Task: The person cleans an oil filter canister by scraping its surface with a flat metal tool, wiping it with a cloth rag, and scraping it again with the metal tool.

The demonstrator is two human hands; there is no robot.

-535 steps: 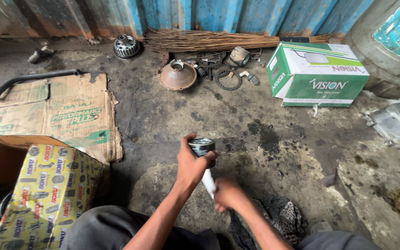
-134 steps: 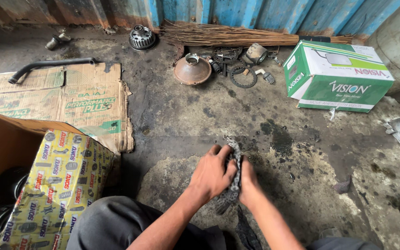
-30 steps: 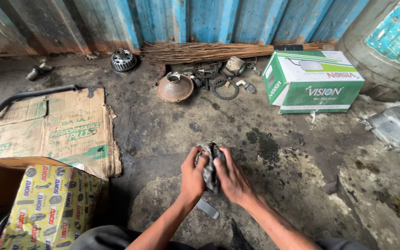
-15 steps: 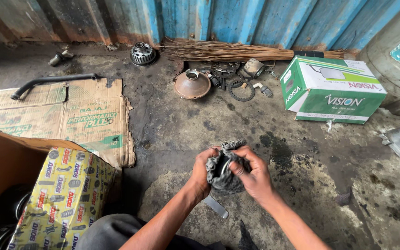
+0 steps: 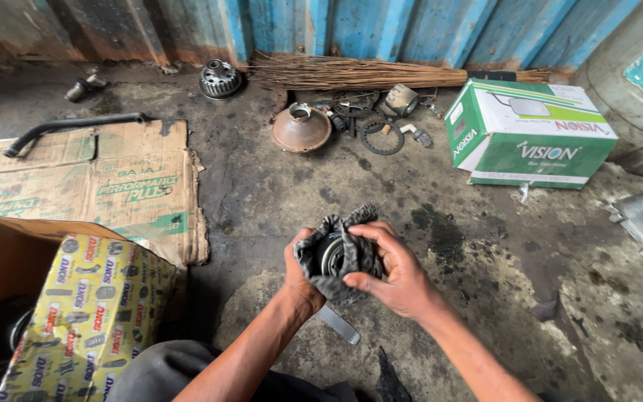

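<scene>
Centre frame, left hand (image 5: pixel 301 274) and right hand (image 5: pixel 394 269) both clasping a dark rag (image 5: pixel 350 253), wrapped round a round metal part (image 5: pixel 331 255), above the oily floor (image 5: pixel 277 193)

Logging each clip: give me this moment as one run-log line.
left hand: holds round metal part | right hand: presses dark rag around it | floor: flat metal strip below hands | left: patterned yellow box
</scene>
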